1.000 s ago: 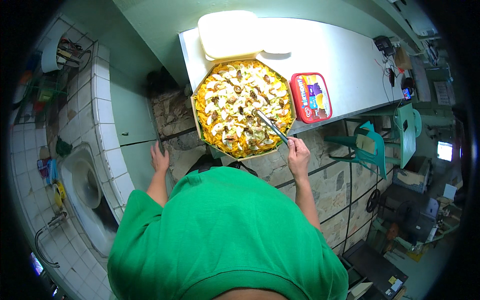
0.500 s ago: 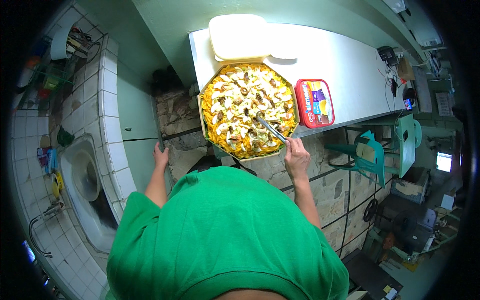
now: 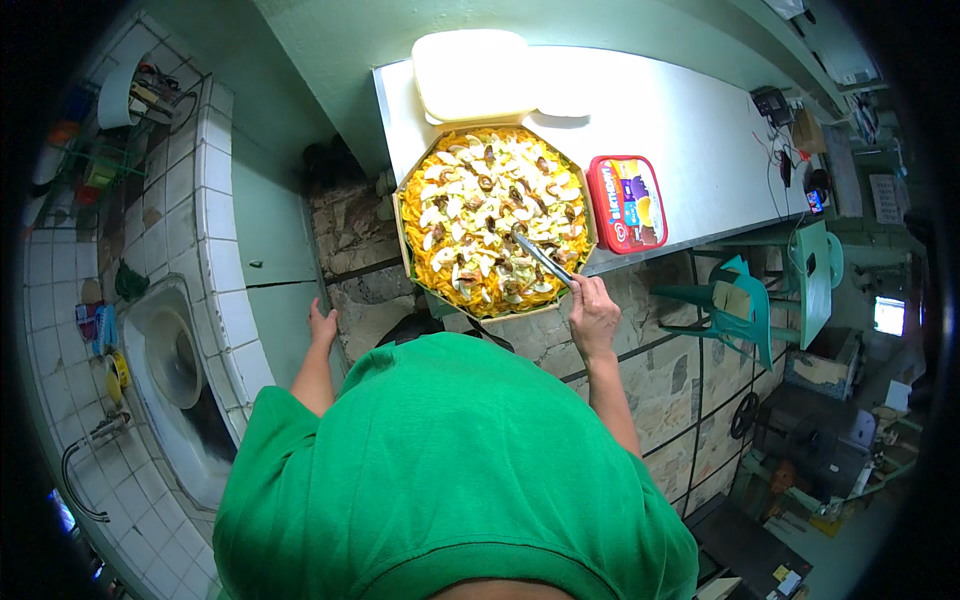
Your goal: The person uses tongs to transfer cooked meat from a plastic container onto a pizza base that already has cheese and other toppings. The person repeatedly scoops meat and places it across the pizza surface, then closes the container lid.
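A large octagonal tray (image 3: 408, 232) filled with yellow noodles and topped with pale slices and dark pieces is seen in the upper centre of the frame, resting on the near edge of a white table (image 3: 660, 110). A pair of metal tongs (image 3: 541, 257) is laid with its tips over the right part of the noodles and is gripped at its near end by the right hand (image 3: 594, 313), whose fingers are closed around the handle just below the tray's lower right edge. The left hand (image 3: 322, 325) is held well apart from the tray, left of centre, with nothing in it; the fingers are extended and kept close together, against a stone-faced wall (image 3: 350, 235). A pale rectangular lid (image 3: 472, 72) is placed touching the tray's far side. A red rectangular tub (image 3: 626, 203) with a printed lid is set just beside the tray on the right. A green shirt (image 3: 440, 470) fills the lower centre. A white tiled counter (image 3: 215, 200) with a sink (image 3: 175, 360) is seen at the left, and a green plastic chair (image 3: 790, 280) at the right.
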`<control>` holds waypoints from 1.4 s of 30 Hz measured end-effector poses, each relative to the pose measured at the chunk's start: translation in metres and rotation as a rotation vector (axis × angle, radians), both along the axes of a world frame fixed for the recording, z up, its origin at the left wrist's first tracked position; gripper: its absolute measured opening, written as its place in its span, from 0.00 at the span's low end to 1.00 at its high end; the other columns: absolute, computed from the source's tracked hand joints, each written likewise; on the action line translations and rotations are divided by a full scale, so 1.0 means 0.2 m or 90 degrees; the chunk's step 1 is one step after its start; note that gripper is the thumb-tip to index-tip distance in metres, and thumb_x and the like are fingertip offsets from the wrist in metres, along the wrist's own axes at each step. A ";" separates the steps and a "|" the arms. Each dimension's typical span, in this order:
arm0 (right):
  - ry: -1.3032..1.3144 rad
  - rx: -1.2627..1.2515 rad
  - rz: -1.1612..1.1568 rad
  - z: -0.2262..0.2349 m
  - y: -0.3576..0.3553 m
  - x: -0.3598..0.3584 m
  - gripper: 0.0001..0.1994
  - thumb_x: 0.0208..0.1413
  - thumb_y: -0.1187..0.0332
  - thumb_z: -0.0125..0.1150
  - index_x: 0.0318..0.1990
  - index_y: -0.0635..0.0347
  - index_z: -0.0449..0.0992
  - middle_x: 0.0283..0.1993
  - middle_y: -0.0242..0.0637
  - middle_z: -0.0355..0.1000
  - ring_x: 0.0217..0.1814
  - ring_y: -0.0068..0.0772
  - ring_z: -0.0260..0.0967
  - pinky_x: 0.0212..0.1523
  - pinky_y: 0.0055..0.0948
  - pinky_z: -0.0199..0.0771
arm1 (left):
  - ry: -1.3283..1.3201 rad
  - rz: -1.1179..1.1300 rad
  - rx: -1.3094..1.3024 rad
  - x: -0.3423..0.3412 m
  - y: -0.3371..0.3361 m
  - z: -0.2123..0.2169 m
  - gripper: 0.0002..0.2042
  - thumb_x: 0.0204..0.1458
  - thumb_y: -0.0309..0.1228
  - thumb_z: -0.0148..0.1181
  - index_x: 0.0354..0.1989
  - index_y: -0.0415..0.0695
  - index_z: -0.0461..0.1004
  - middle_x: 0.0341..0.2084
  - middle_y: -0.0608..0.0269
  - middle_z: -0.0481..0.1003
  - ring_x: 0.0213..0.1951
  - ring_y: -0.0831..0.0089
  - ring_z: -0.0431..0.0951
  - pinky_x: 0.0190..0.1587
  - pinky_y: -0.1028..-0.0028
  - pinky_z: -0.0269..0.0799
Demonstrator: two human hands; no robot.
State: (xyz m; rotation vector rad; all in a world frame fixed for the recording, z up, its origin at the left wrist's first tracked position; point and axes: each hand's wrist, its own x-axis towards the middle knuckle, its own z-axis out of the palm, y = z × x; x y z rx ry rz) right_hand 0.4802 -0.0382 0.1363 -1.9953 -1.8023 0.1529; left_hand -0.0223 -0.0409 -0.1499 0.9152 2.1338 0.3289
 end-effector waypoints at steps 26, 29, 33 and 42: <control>-0.006 0.047 0.049 -0.01 0.16 -0.09 0.06 0.58 0.67 0.55 0.39 0.56 0.75 0.34 0.38 0.71 0.31 0.44 0.73 0.31 0.38 0.72 | -0.052 0.047 0.014 0.04 -0.02 0.06 0.34 0.50 0.36 0.61 0.66 0.52 0.53 0.60 0.40 0.59 0.60 0.47 0.61 0.61 0.58 0.59; -0.073 0.020 0.095 -0.01 0.18 -0.10 0.06 0.58 0.67 0.55 0.39 0.56 0.75 0.34 0.38 0.71 0.31 0.44 0.73 0.30 0.38 0.72 | -0.062 0.057 0.001 0.03 -0.02 0.06 0.34 0.51 0.36 0.61 0.66 0.53 0.52 0.60 0.40 0.59 0.60 0.47 0.61 0.61 0.58 0.59; -0.019 0.005 0.025 0.03 0.15 -0.04 0.07 0.59 0.66 0.54 0.39 0.55 0.75 0.34 0.38 0.71 0.31 0.44 0.73 0.31 0.38 0.72 | -0.070 0.074 -0.007 0.03 -0.03 0.03 0.34 0.51 0.36 0.60 0.66 0.53 0.52 0.59 0.40 0.59 0.60 0.47 0.61 0.61 0.58 0.58; -0.039 -0.028 -0.003 0.05 0.05 0.01 0.07 0.60 0.65 0.54 0.39 0.56 0.76 0.33 0.38 0.71 0.31 0.46 0.71 0.31 0.39 0.70 | -0.054 0.050 -0.022 0.04 -0.02 0.03 0.34 0.50 0.35 0.61 0.66 0.51 0.53 0.59 0.40 0.60 0.60 0.47 0.63 0.61 0.58 0.60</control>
